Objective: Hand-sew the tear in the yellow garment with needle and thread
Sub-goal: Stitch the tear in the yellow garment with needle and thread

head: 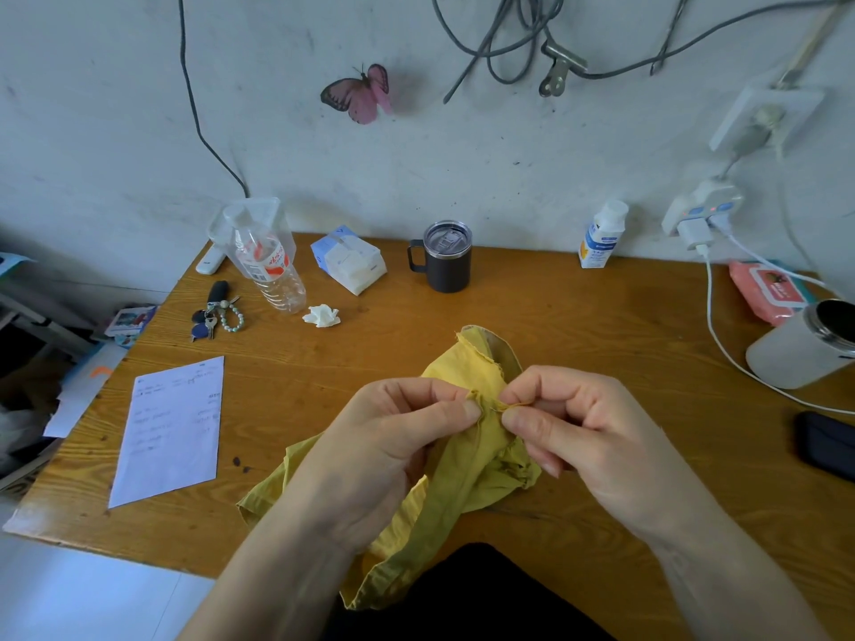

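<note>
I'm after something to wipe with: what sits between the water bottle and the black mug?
In the head view, a pack of tissues lies between the water bottle and the black mug.

Soft, even light, moderately bright, with faint, short shadows on the wooden table. The floor at near left is washed out pale. Wide-angle distortion bows the table edges and the far wall. Writing on the paper is blurred.

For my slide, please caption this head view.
Left hand and right hand pinch a yellow garment above a wooden desk.
</note>
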Motion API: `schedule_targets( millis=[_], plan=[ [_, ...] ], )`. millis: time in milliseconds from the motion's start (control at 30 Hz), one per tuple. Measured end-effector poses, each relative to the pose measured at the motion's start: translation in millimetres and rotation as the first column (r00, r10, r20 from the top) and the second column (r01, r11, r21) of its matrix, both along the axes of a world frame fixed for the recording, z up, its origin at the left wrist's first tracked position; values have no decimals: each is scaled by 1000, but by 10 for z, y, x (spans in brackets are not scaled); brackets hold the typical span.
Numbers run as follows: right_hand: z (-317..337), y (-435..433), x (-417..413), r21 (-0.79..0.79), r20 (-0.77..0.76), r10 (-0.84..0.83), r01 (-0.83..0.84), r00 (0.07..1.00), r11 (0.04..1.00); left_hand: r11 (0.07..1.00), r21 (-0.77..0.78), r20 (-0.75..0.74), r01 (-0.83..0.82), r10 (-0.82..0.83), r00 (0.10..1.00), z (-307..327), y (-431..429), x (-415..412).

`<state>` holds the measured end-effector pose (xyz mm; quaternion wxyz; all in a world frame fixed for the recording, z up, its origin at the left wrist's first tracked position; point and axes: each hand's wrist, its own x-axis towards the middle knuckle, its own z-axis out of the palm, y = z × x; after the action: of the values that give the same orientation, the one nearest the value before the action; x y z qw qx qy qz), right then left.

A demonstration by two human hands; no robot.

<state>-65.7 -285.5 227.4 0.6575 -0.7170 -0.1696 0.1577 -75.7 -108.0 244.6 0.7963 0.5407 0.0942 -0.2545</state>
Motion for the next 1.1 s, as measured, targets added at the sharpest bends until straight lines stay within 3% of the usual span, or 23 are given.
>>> schedule_targets(
  millis=[500, 767, 933, 1100],
  plan=[
    [-48, 37, -85, -11, 177, -73, 76, 982, 997, 995, 61, -44, 76, -73, 996, 1, 5, 39],
    [-79, 86, -122, -113, 421, -131, 196, 897, 974, 998, -7, -64, 68, -68, 996, -26, 12, 38],
    [-59, 94, -116, -84, 461, -149, 210, 875, 974, 992, -125, -33, 7, -12, 999, -34, -7, -11],
    [-44, 83, -125, -62, 469, -142, 193, 872, 979, 995, -93, 20, -28, 30, 999, -30, -12, -25]
  ],
)
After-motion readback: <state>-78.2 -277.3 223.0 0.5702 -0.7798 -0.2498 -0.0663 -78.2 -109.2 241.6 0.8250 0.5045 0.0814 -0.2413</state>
